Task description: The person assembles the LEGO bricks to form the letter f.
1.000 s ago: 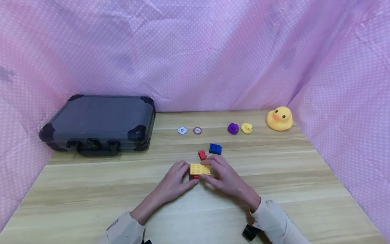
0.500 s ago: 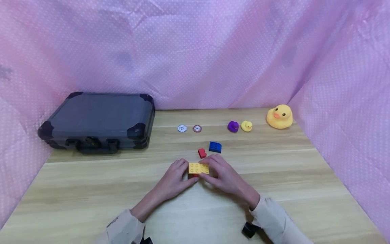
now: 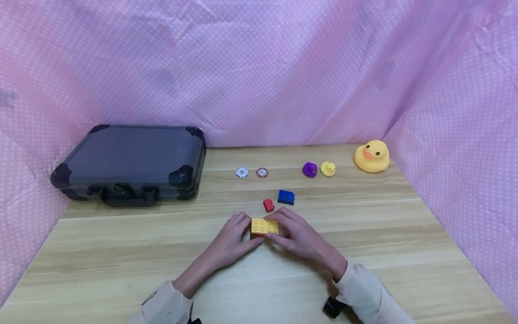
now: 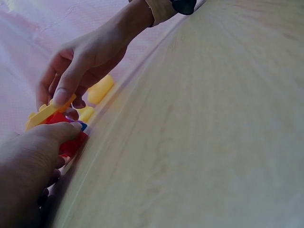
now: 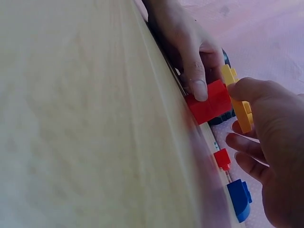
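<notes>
A flat yellow studded brick sits on top of a red brick at the middle of the wooden table. My left hand grips the stack from the left, its thumb pressed on the red brick's side. My right hand pinches the yellow brick from the right. In the left wrist view the yellow brick and red brick show between both hands. A small red brick and a blue brick lie just beyond the hands.
A dark hard case lies at the back left. Two poker chips, a purple duck, a small yellow duck and a large yellow duck line the back. Pink dotted cloth walls the table on three sides.
Both hands keep hold of the yellow and red stack. The stack has barely shifted; less of the red brick shows under the yellow one in the head view.
</notes>
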A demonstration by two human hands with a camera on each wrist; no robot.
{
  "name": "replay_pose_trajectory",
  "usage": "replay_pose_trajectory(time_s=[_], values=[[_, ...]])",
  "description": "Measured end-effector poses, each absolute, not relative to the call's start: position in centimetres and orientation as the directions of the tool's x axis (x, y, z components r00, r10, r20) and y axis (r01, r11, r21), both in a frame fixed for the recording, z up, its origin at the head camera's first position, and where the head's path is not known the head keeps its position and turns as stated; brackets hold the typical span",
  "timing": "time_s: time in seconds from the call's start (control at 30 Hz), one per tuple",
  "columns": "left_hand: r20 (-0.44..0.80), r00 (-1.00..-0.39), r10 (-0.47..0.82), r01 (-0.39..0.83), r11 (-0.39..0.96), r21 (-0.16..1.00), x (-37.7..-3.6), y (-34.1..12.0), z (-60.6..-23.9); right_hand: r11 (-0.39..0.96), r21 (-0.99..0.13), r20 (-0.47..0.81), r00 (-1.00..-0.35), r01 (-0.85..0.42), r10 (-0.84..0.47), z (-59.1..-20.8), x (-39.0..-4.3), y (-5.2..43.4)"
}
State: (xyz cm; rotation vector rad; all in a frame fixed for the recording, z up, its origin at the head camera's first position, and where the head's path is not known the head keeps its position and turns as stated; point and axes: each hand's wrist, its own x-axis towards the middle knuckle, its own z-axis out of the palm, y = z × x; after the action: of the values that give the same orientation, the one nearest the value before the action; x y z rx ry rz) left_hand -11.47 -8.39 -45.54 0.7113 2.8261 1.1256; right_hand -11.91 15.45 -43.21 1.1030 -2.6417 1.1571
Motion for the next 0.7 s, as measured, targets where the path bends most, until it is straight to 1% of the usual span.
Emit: replay_pose_trajectory(time_s=[0.27, 0.47, 0.7], values=[[0.174, -0.890, 0.421, 0.427, 0.640, 0.639, -11.3, -8.4, -45.7, 0.481, -0.630, 0.262, -0.750, -0.609, -0.607, -42.7, -12.1, 15.3], [0.147, -0.897, 0.417, 0.405, 0.640, 0.653, -11.0, -8.6, -45.6, 0.501, -0.623, 0.218, -0.749, -0.600, -0.626, -42.3, -12.0, 15.2], [0.147, -0.898, 0.415, 0.401, 0.633, 0.662, -11.3, -8.4, -45.6, 0.505, -0.595, 0.235, -0.736, -0.625, -0.635, -42.1, -12.2, 15.5]])
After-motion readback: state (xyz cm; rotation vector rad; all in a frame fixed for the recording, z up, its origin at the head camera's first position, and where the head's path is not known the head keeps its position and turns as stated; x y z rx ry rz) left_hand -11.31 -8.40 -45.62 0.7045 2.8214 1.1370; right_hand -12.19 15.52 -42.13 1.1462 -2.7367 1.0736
